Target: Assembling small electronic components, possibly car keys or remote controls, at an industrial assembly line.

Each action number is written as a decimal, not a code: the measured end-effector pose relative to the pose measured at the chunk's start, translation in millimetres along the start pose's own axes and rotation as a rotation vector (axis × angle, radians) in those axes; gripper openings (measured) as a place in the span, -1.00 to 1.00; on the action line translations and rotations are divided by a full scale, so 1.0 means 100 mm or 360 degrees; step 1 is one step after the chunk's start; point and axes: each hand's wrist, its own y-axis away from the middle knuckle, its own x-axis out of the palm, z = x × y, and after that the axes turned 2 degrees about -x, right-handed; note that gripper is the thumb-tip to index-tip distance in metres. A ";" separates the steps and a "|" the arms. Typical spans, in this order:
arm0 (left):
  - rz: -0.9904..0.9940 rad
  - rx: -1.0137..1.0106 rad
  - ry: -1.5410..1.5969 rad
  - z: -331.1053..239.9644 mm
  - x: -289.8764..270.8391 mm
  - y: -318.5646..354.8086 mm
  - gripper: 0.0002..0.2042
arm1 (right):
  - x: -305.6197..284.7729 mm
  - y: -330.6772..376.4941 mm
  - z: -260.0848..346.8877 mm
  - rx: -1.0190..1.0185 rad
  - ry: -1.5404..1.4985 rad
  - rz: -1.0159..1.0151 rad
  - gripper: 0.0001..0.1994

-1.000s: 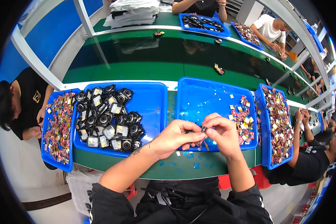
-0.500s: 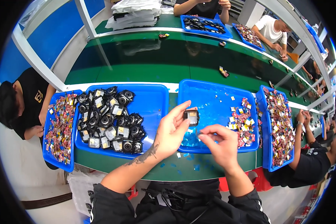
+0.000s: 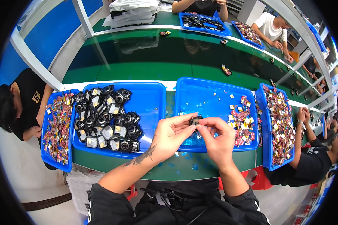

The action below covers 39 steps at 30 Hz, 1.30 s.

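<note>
Both hands meet over the near edge of the middle blue plastic tray: the left hand and right hand together pinch one small black component between thumbs and fingertips. Four blue trays line the green bench; at ten o'clock one holds a heap of black round parts, at three o'clock small colourful pieces. At twelve o'clock, two more blue trays sit before other people.

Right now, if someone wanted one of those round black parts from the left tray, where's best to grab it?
Probably from above, pinching the rim of a black part at the pile's near right edge; there the blue tray floor lies bare beside it, leaving finger room.
</note>
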 end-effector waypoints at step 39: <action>0.0170 0.0257 0.0321 0.22 0.08 0.07 -0.61 | -0.13 -0.03 0.17 -0.0272 0.0362 0.0087 -0.90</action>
